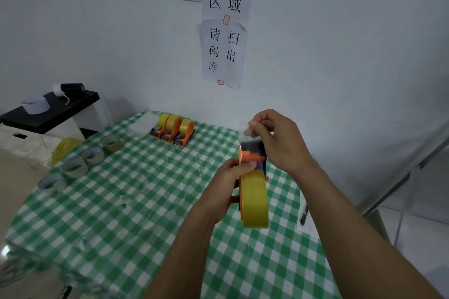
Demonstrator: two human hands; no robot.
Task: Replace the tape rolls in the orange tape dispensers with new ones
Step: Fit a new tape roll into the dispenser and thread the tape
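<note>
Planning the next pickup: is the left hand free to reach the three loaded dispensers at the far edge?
Probably not yet: the left hand grips the held dispenser. The path over the tablecloth to the three dispensers looks clear.

The left hand [227,185] is raised mid-frame, fingers curled in a grip, thumb pressed on top. The right hand [277,139] sits just above it — thumb and forefinger pinched together (other fingers folded), wrist bent down.

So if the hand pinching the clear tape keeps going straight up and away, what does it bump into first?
Probably the white wall behind the green checked table. Nothing shows between the right hand and it, though depth is hard to judge.
</note>
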